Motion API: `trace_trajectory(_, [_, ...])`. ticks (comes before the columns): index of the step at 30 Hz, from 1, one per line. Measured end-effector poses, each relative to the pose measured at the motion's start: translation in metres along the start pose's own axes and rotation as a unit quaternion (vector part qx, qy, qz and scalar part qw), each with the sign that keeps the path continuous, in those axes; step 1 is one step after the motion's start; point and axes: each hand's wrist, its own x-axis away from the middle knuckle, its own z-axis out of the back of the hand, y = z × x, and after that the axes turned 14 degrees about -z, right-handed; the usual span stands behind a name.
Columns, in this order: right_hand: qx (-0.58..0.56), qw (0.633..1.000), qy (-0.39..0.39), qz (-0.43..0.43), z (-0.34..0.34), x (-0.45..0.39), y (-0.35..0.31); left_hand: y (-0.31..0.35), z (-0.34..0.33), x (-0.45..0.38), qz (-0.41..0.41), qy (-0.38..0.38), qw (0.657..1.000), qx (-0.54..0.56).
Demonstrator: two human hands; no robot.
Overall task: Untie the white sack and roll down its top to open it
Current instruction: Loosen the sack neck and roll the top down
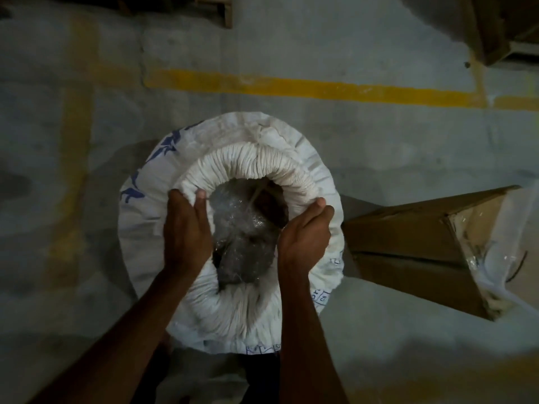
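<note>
The white sack [186,147] with blue print stands on the floor below me, seen from above. Its top is rolled outward into a thick, pleated ring [256,158] around an open mouth. Inside shows a clear plastic liner [242,228] over dark contents, with a thin string lying across it. My left hand [186,228] grips the ring's left inner edge, fingers curled over the cloth. On the right side of the ring, my right hand [306,231] holds the rolled edge the same way.
A brown cardboard box [414,246] with torn plastic wrap lies just right of the sack. A yellow painted line [291,87] crosses the grey concrete floor beyond it. Wooden or cardboard items sit at the top right corner [495,27].
</note>
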Motion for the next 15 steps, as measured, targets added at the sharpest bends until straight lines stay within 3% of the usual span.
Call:
trace_trajectory(2, [-0.096,0.995,-0.026,-0.023,0.011,-0.003,-0.006,0.001,0.019,-0.003,-0.005,-0.011,0.999,0.049])
trace_trajectory(4, [-0.158,0.977,-0.092,-0.112,0.022,-0.016,-0.011,-0.007,0.035,-0.011,-0.001,-0.048,0.994,0.095])
trace_trajectory(7, [-0.145,0.938,-0.182,-0.256,0.029,-0.044,-0.007,-0.024,0.052,-0.020,0.038,-0.108,0.977,0.181])
trace_trajectory(10, [-0.136,0.915,-0.209,-0.317,0.033,-0.053,-0.004,-0.035,0.060,-0.021,0.066,-0.131,0.965,0.218])
trace_trajectory(12, [-0.116,0.927,-0.213,-0.287,0.036,-0.046,-0.009,-0.042,0.056,-0.020,0.055,-0.118,0.969,0.208])
trace_trajectory(15, [-0.104,0.967,-0.177,-0.150,0.036,-0.014,-0.009,-0.038,0.044,-0.009,0.019,-0.069,0.990,0.124])
